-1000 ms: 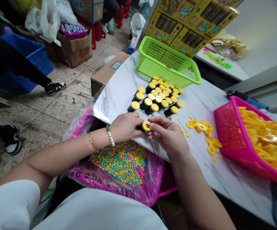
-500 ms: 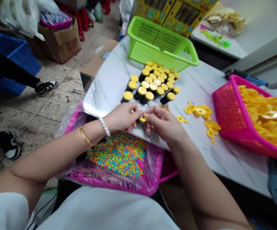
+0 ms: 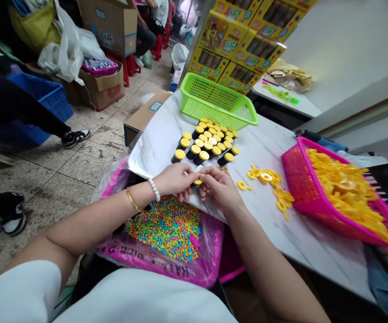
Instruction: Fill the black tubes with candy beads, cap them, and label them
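My left hand (image 3: 175, 180) and my right hand (image 3: 219, 188) meet at the near edge of the white marbled table (image 3: 268, 224). Together they pinch a small black tube with a yellow cap (image 3: 198, 181); only the cap's edge shows between the fingertips. Just beyond them stands a cluster of several black tubes with yellow caps (image 3: 207, 143). Loose yellow caps (image 3: 269, 184) lie to the right of my right hand. Under my hands sits a pink bag of small coloured candies (image 3: 167, 226).
A pink basket (image 3: 306, 197) full of yellow caps stands at the right. A green basket (image 3: 216, 101) sits at the table's far end, with yellow boxes (image 3: 237, 40) behind. Cardboard boxes, a blue crate (image 3: 42, 101) and other people's legs fill the floor at left.
My hands have closed tighter round the tube, so its yellow cap face is hidden now. The view has shifted slightly; the hands stay at the table's edge.
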A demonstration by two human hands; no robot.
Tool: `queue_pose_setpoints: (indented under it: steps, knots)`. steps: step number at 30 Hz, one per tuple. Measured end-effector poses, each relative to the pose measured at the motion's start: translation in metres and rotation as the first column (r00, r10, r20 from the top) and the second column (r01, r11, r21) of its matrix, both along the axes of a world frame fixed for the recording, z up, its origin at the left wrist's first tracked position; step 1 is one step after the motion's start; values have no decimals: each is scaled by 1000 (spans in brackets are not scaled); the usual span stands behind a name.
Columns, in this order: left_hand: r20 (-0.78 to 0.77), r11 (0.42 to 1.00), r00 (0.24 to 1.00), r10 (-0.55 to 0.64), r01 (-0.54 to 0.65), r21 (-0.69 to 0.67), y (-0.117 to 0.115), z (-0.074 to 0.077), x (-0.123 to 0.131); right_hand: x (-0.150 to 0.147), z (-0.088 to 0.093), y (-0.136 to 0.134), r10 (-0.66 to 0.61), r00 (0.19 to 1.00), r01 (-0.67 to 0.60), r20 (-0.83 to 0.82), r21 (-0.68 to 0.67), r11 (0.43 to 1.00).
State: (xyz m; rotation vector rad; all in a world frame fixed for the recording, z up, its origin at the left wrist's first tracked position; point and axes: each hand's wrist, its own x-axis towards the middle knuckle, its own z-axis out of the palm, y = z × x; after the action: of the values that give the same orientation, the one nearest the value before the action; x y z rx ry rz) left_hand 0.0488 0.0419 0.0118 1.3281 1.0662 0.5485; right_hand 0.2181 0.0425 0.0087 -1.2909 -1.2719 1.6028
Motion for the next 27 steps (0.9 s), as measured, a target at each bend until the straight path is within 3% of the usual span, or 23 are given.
queue_pose_setpoints:
  steps: [9, 15, 17, 20, 22, 27]
  knots:
    - [-21, 996, 998, -53, 55, 72, 6, -1, -2, 2, 0, -5, 21, 998, -24, 58, 65, 998]
    - [-65, 986, 996, 64, -53, 156, -2, 0, 2, 2, -3, -5, -5, 997, -4, 79, 118, 993]
    - [-100, 947, 983, 154, -118, 299, -12, -2, 2, 0, -3, -5, -14, 993, -1, 114, 125, 992]
    - [-89, 808, 956, 279, -184, 560, -20, -10, 1, -1, -3, -4, -23, 987, -3, 159, 160, 987]
    - [-117, 739, 943, 312, -164, 653, -21, -16, 2, 3, -3, -4, -40, 989, 15, 144, 172, 985]
    - [-191, 711, 926, 326, -108, 695, -23, -20, 6, 21, 4, -6, -95, 995, 99, -42, 100, 990]
